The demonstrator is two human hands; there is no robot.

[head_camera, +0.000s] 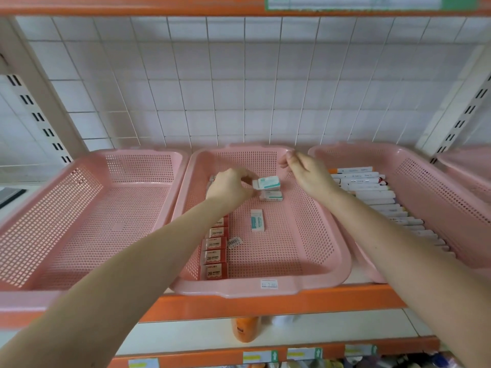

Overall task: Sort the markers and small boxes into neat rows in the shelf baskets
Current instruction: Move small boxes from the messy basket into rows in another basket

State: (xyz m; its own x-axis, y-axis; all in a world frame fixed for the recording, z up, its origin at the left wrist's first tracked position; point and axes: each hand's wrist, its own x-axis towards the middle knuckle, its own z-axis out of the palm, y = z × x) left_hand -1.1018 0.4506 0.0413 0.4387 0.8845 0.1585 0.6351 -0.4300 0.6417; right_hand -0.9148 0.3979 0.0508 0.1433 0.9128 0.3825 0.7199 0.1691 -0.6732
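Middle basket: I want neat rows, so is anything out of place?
Yes. One white-and-teal box lies alone in the middle, away from the row of red 2B boxes, and a loose barcode label sits beside that row.

middle basket (322,251): pink perforated plastic, smooth | red 2B boxes (214,257): glossy cardboard | shelf edge (265,305): orange painted metal

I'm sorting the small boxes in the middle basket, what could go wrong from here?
1. Your left hand only pinches the white and teal box by one end; it could slip onto the second white box beneath.
2. Your left forearm passes over the red 2B boxes and might knock that row askew.
3. The loose barcode label could get lost.
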